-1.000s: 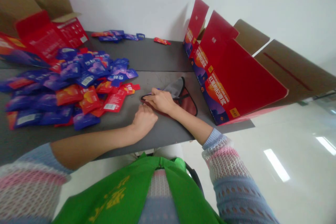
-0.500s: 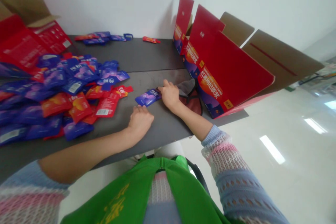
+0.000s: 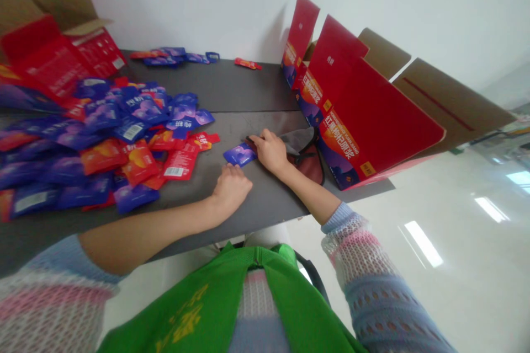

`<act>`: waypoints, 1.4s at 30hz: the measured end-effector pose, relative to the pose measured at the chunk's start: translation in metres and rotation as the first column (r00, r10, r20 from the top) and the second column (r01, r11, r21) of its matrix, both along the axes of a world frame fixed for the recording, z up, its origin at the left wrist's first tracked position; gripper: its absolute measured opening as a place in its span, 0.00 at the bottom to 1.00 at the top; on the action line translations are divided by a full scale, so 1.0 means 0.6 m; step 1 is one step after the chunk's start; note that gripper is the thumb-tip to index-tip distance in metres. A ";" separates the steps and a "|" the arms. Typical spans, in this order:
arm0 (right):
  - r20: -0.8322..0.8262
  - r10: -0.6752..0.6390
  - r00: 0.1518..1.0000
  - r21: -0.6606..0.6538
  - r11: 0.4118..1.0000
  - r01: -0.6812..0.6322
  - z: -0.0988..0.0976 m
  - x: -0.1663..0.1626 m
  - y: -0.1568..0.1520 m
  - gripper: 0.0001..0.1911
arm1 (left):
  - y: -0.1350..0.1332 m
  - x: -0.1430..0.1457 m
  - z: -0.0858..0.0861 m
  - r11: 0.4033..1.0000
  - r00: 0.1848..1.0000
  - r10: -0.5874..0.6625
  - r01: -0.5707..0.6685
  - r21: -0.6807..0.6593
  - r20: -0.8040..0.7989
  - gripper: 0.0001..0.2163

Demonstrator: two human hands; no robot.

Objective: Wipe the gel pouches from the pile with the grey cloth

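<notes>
One blue sachet (image 3: 239, 154) is seen in the head view, lying flat on the grey table (image 3: 265, 209) in front of the person, a little apart from the big pile of sachets (image 3: 103, 143) spread to the left. Its right end is covered by the curled fingers of the right hand (image 3: 271, 151); whether the film is pinched or only pressed down cannot be told. The left hand (image 3: 231, 190) is rested on the table just beside the sachet, loosely balled, with nothing seen in it.

The sachet is judged to be light, thin and limp, with a slick printed film that is likely to slide on the smooth top. A hold is best taken at a sealed edge or corner, between thumb and fingertip, rather than across the soft middle.

Just behind the right hand a grey and dark red fabric pouch (image 3: 308, 149) is laid; what it holds is hidden. Beside it a red carton (image 3: 372, 121) is stood with its flaps raised, its inside not shown. Brown cardboard boxes (image 3: 447, 99) are set behind it, their contents out of sight. A second red carton (image 3: 62, 58) is opened at the far left, and a few loose sachets (image 3: 178, 56) are strewn along the back edge.
</notes>
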State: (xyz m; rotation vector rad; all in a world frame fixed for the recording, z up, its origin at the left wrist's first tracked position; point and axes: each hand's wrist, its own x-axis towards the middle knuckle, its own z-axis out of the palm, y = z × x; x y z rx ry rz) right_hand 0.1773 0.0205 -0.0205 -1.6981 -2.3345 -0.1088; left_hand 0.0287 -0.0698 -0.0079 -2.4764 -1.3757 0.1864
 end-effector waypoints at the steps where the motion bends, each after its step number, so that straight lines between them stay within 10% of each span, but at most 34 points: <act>1: 0.015 0.011 1.000 0.006 1.000 -0.011 0.000 -0.002 -0.002 0.21 | 0.000 0.000 0.001 1.000 1.000 -0.004 0.004 -0.002 0.001 0.17; 20: -0.146 0.582 0.800 -0.159 0.785 -0.599 0.023 0.009 0.001 0.20 | 0.000 0.002 -0.007 1.000 0.999 0.023 -0.022 -0.016 0.036 0.15; 28: -0.128 0.337 0.933 -0.218 0.908 -0.358 0.030 0.094 0.025 0.24 | 0.002 0.001 -0.010 1.000 1.000 0.013 -0.013 0.025 0.000 0.14; 34: -0.282 0.083 0.956 0.033 0.996 -0.077 0.025 0.101 0.029 0.19 | 0.000 0.001 -0.005 0.999 1.000 0.012 -0.012 0.032 -0.009 0.16; 42: -0.190 0.540 0.820 -0.052 0.829 -0.557 0.001 0.002 -0.019 0.22 | 0.001 0.007 -0.005 1.000 0.998 0.012 -0.011 -0.011 0.054 0.17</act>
